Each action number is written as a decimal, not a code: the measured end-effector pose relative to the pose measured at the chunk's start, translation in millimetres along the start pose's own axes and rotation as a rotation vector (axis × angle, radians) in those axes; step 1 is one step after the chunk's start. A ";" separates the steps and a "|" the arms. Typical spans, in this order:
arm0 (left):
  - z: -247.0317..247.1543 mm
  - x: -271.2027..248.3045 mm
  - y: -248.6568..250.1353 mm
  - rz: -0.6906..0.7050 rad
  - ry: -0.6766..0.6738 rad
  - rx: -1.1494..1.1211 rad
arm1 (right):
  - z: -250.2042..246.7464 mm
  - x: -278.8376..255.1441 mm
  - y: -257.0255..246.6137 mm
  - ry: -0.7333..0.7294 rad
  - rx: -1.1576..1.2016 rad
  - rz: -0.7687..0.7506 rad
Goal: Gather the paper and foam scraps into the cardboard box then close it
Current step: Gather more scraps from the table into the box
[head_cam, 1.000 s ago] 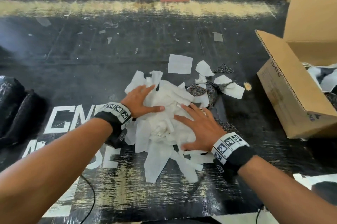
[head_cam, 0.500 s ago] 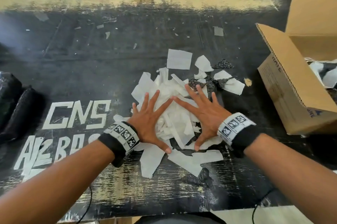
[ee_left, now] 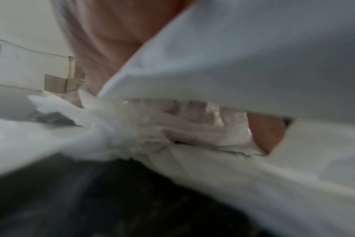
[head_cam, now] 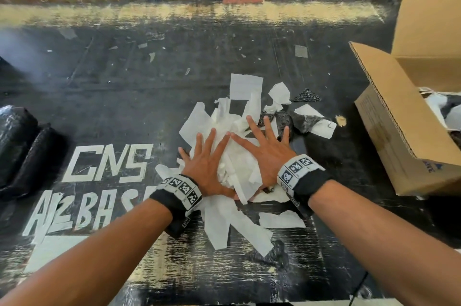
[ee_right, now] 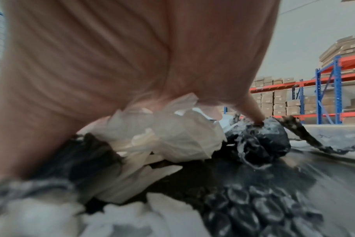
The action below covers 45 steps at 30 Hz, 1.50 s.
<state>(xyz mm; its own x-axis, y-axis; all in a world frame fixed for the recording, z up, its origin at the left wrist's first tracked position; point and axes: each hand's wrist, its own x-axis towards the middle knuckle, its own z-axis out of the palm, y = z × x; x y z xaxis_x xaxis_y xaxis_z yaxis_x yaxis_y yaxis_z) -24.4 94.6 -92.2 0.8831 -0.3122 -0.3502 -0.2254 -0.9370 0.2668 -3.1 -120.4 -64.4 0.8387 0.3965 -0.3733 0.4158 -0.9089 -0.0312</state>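
A heap of white paper scraps [head_cam: 237,158] lies mid-table on the black table [head_cam: 124,96], with black foam scraps [head_cam: 283,118] at its right edge. My left hand [head_cam: 207,153] and right hand [head_cam: 262,141] press flat on the heap side by side, fingers spread and pointing away from me. In the right wrist view my palm [ee_right: 111,56] lies over crumpled white paper [ee_right: 172,137] and a fingertip [ee_right: 253,115] touches a black foam scrap [ee_right: 261,141]. White paper [ee_left: 233,64] fills the left wrist view. The open cardboard box [head_cam: 399,136] stands at the right, with scraps inside.
More paper strips [head_cam: 239,228] lie just in front of my wrists, and loose pieces [head_cam: 245,86] lie beyond the heap. Black bags [head_cam: 17,146] sit at the left edge. A tan crumb [head_cam: 340,120] lies near the box. Cardboard sheets stand past the far edge.
My hands have turned from cupping the heap's sides to lying flat on top with fingers spread forward. The scraps are bunched tighter and have shifted slightly away from me.
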 end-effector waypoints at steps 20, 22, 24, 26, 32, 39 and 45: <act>-16.3 5.3 25.6 0.043 0.072 0.087 | 7.3 -1.8 -4.5 0.112 0.207 -0.043; -13.5 6.1 27.6 0.025 0.074 0.078 | 8.7 -4.8 -6.8 0.137 0.214 -0.023; -10.9 6.4 29.5 0.004 0.086 0.054 | 9.1 -7.8 -9.9 0.152 0.219 -0.006; -9.6 6.0 30.7 -0.015 0.105 0.024 | 6.8 -9.5 -12.9 0.144 0.237 0.008; -13.7 3.3 31.7 -0.044 0.162 -0.063 | 2.2 -7.6 -17.8 0.098 0.239 0.051; -36.6 -6.5 27.2 0.037 0.349 -0.180 | -16.3 -10.4 -27.8 0.283 0.251 0.113; -87.0 -23.0 34.7 0.091 0.549 -0.260 | -60.6 -19.1 -32.4 0.491 0.240 0.103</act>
<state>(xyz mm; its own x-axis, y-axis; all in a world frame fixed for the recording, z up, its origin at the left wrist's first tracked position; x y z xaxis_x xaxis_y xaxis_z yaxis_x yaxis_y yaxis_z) -16.7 82.8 3.2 0.9637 -0.1979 0.1794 -0.2631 -0.8198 0.5087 -11.3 -90.8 -0.1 0.9601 0.2654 0.0885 0.2794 -0.9274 -0.2489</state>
